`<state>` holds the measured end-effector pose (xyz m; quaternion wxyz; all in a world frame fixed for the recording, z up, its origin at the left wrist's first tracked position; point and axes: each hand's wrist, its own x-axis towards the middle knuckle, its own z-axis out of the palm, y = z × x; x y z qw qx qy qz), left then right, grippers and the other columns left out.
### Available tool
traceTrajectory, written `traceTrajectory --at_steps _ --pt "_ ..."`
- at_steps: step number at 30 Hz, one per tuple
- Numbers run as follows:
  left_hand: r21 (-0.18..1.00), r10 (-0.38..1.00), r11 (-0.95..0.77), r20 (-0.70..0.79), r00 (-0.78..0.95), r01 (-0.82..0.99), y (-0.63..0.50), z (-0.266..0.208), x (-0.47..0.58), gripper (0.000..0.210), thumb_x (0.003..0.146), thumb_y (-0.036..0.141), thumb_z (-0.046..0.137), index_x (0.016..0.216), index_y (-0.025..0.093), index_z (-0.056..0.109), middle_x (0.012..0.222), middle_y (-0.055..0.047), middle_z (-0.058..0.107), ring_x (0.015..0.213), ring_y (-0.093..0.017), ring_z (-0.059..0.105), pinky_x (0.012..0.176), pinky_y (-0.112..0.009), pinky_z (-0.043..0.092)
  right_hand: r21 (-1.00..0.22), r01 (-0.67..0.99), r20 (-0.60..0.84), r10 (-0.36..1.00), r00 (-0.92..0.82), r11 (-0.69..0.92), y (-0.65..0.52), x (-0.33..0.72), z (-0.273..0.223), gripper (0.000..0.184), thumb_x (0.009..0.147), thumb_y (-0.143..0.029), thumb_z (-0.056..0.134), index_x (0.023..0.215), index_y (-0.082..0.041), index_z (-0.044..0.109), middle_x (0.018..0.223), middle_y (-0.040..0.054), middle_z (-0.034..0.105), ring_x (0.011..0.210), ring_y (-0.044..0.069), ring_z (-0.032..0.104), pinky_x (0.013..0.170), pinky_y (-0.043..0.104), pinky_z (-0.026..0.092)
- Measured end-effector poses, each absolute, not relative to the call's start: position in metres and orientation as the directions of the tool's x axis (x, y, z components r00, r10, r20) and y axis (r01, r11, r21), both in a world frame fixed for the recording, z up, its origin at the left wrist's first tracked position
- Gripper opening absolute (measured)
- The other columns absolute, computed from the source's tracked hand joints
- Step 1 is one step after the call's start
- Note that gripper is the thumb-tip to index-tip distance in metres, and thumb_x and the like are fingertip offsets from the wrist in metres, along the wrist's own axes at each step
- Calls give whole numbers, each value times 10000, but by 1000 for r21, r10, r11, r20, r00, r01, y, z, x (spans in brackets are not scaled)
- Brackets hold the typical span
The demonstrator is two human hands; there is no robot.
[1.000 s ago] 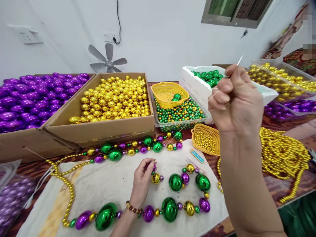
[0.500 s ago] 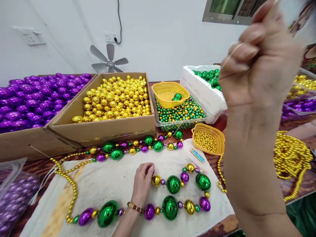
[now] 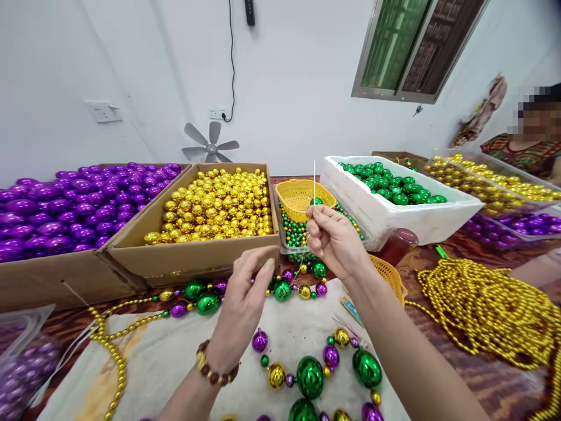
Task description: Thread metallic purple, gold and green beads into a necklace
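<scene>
My right hand (image 3: 336, 237) pinches a thin, light needle (image 3: 314, 182), which points straight up in front of the yellow basket (image 3: 287, 202). A fine thread (image 3: 302, 257) shows below that hand. My left hand (image 3: 245, 292), with a beaded bracelet (image 3: 214, 367) at the wrist, is raised over the cloth, thumb and fingers apart, holding nothing. Below both hands, a strand of large green, gold and purple beads (image 3: 310, 377) lies on the white cloth (image 3: 175, 356). A purple bead (image 3: 260, 340) is at its near end. Another beaded strand (image 3: 207, 303) lies behind my left hand.
Boxes of purple beads (image 3: 79, 202) and gold beads (image 3: 219, 204) stand at the back left. A white foam box (image 3: 407, 225) of green beads is at right, with gold bead chains (image 3: 491, 310) in front. Another person (image 3: 526, 146) sits far right. Scissors (image 3: 344, 324) lie on the cloth.
My right hand has come down and left from high at the right. My left hand has let go of the strand, risen and opened. The view has tilted up.
</scene>
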<state>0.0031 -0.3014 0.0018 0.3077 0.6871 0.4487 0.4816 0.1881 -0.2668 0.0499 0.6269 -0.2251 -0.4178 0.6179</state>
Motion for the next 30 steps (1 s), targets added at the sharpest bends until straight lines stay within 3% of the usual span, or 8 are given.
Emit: traceTrajectory --at_steps 4,8,14,18,21,26,30 --pt "850 873 -472 414 260 234 -285 19 20 322 987 367 401 1174 281 648 1256 -40 606 1178 -204 522 1060 -385 357 -808 -579 220 968 -121 111 -269 181 35 120 855 -284 663 842 -175 614 583 -72 564 387 36 494 327 116 376" --pt "835 847 -501 420 325 228 -273 6 25 276 949 347 478 1140 265 660 1208 -64 621 1187 -234 505 1068 -433 338 -818 -568 199 971 -135 88 -269 178 21 132 864 -305 648 855 -179 609 585 -75 563 382 38 488 327 118 385" --pt "827 845 -494 384 373 269 -264 -4 17 218 918 345 502 836 222 663 1113 -70 647 1107 -250 538 1003 -426 389 -844 -536 150 975 -164 39 -274 177 9 151 879 -343 633 876 -194 612 604 -64 581 399 56 526 329 125 387" --pt "754 866 -486 350 356 442 -278 -31 -9 169 917 290 506 807 230 618 1046 -43 646 1076 -234 521 980 -406 375 -855 -517 116 986 -120 38 -288 183 -9 140 906 -332 618 925 -193 621 665 -46 610 475 62 583 381 122 417" --pt "654 912 -403 235 335 640 -304 -64 -34 162 913 254 514 792 236 620 1045 -33 635 1086 -252 496 950 -430 364 -924 -382 56 997 -45 34 -299 188 -34 163 922 -336 604 950 -180 642 671 -32 608 493 58 573 400 120 398" --pt "634 942 -281 40 332 721 -341 -103 -63 196 945 313 465 916 294 658 1100 -20 640 1150 -272 474 958 -466 354 -957 -280 -53 996 -76 -73 -320 185 -72 271 860 -362 672 1057 -177 658 743 12 636 632 139 633 461 193 478" --pt "657 965 -201 5 263 726 -341 -114 -79 227 941 338 461 1080 305 637 1111 -44 644 1140 -275 507 974 -469 373 -959 -256 -114 992 -48 -122 -339 185 -91 231 847 -381 685 933 -167 667 755 39 669 654 164 664 500 219 487"
